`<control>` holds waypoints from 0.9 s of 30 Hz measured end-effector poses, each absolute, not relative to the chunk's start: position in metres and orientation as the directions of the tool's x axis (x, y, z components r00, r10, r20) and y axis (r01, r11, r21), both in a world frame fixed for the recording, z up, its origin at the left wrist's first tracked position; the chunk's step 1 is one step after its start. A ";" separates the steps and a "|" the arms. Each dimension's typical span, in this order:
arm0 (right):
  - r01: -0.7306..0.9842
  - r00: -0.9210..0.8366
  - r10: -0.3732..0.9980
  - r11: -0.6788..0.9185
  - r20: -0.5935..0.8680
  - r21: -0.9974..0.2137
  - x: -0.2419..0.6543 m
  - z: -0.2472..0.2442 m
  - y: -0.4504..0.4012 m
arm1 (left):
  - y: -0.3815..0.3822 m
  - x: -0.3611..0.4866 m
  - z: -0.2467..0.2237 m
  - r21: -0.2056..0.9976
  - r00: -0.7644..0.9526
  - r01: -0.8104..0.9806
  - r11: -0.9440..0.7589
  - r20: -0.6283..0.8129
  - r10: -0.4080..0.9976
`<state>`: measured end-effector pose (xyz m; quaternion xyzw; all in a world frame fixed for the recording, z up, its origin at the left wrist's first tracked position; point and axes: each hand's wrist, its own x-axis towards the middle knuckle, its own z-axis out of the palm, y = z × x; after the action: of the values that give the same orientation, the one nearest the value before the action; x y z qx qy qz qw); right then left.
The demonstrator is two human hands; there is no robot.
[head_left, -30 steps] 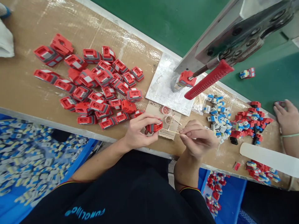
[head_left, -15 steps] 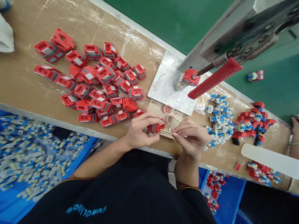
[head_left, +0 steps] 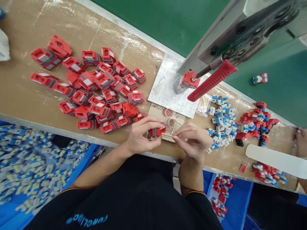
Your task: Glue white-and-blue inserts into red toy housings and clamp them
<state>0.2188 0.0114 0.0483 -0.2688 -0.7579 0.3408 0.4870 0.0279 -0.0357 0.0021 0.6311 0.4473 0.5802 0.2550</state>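
Between the thumb and fingers of my left hand [head_left: 142, 135] is a small red and grey plastic toy part [head_left: 157, 131]. My right hand [head_left: 193, 139] pinches a thin cotton swab [head_left: 168, 134], its far end at the toy part; whether it touches, I cannot tell. Just beyond my hands, a small clear cup [head_left: 172, 122] has another swab leaning in it. Beside that cup stands a second one with reddish contents [head_left: 169, 112]. Both rest on a piece of cardboard [head_left: 153, 111].
A hand press with a red handle [head_left: 212, 81] stands over a metal plate [head_left: 158, 86], a red part under its tip. Red parts [head_left: 103, 80] are heaped left, white-blue parts [head_left: 222, 123] right. A bag of swabs [head_left: 203, 103] lies near. Another person's hand [head_left: 301, 140] shows far right.
The whole view has shifted slightly, so most things sit a little further left. Both hands keep their hold, with the swab still at the red part.
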 end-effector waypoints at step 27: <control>0.921 -0.223 0.970 0.242 0.097 -0.304 0.376 0.035 0.088 | -0.031 0.021 -0.016 0.948 -0.201 -0.155 -0.280 0.247 0.948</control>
<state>0.3761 0.0878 0.0347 -0.6089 -0.7765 0.0910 0.1337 0.0206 -0.0307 -0.0158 0.4679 0.4237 0.6488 0.4251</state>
